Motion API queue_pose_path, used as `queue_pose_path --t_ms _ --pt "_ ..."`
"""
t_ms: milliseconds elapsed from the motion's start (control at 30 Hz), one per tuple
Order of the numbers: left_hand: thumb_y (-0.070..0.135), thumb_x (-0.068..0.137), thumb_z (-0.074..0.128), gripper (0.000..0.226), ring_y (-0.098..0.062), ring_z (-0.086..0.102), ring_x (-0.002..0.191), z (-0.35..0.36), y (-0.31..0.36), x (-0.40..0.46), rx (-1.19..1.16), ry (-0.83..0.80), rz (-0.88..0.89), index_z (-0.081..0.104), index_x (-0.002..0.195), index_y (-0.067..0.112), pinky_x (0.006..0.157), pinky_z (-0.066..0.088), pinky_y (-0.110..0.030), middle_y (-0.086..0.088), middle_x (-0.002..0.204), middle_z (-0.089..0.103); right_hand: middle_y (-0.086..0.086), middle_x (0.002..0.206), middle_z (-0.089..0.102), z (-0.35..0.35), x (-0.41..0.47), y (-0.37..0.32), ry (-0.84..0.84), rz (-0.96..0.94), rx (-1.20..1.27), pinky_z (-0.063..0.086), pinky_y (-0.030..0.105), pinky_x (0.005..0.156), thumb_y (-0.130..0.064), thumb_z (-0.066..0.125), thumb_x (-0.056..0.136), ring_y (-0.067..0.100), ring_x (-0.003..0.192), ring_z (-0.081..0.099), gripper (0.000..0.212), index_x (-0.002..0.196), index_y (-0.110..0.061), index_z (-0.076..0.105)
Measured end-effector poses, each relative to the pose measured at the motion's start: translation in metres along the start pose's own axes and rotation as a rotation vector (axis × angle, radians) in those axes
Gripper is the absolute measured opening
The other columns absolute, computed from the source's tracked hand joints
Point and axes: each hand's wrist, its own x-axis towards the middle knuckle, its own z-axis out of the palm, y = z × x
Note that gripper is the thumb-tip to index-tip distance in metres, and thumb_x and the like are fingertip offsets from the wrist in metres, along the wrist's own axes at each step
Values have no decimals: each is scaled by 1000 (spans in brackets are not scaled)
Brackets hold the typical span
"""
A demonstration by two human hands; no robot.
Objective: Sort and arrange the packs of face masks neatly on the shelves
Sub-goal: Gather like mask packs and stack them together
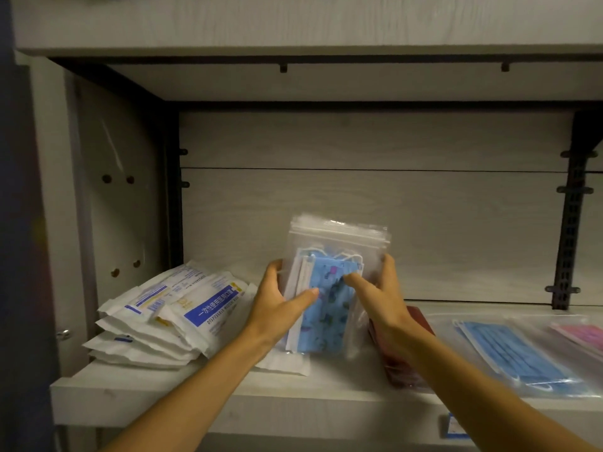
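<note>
Upright above the middle of the shelf (182, 396), a stack of clear mask packs (329, 288) with blue patterned masks is gripped at its sides by both hands: the left hand (277, 308) with thumb across the front, the right hand (381, 298) likewise. Left lies a pile of white packs (169, 318); right, dark red packs (408, 360), a blue pack (512, 353), a pink pack (584, 337).

Both forearms bare, no sleeves; hands (284, 308) ungloved, no rings, no watch.
</note>
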Motion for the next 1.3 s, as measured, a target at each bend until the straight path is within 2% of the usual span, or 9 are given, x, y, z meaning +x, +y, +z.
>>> queue_pose_path --t_ms 100,200,333,500,633,833,1033,1167,1300 --pt "16 82 72 35 -11 66 93 3 -7 -1 6 -16 -1 52 106 33 70 58 -27 1 107 66 2 117 58 3 -2 -2 8 -18 10 58 38 79 -6 59 90 18 100 65 58 137 -22 30" --pt "17 84 71 34 -7 65 93 5 -2 4 34 3 43 51 107 31 78 58 -30 6 104 66 3 117 60 5 4 -6 18 -52 8 58 39 81 -5 58 90 17 98 67 60 139 -26 29" --pt "18 82 73 41 -5 64 89 5 1 7 43 47 30 48 113 24 67 57 -22 7 101 63 3 123 56 8 7 -7 -5 -52 -41 57 33 79 -9 58 90 16 100 66 72 145 -32 17" --pt "13 82 72 45 -7 62 88 11 1 0 -31 14 -29 45 118 20 51 50 -12 4 105 61 0 113 57 2 3 3 44 48 6 54 28 70 -7 59 89 14 96 63 53 129 -25 29" --pt "12 84 70 44 -11 63 90 18 -2 1 -47 -14 -45 43 117 22 57 57 -24 3 103 60 -1 104 57 5 4 4 67 79 4 52 25 64 -6 56 90 14 89 63 41 121 -21 35" --pt "10 85 68 43 -11 62 90 17 -13 -1 -4 -17 -56 40 117 18 56 54 -18 -2 105 58 4 109 57 3 4 13 92 151 -35 52 27 64 -4 57 87 16 90 61 39 118 -19 38" --pt "14 86 69 39 -3 61 85 17 -11 4 31 6 -7 39 111 19 57 53 -15 10 101 57 0 108 58 3 6 8 56 106 -58 55 30 71 -4 55 90 16 94 63 35 117 -19 38" --pt "24 81 74 44 -9 65 91 15 -13 5 74 31 -23 41 111 21 80 58 -37 9 102 61 3 107 60 4 4 8 46 96 -53 55 27 67 -1 54 90 16 91 64 35 115 -20 38" --pt "18 80 74 48 -12 66 93 14 -14 4 60 2 -36 42 114 27 80 58 -41 8 103 63 2 101 62 3 2 7 43 74 -68 52 21 62 0 53 89 11 83 65 34 116 -17 40"
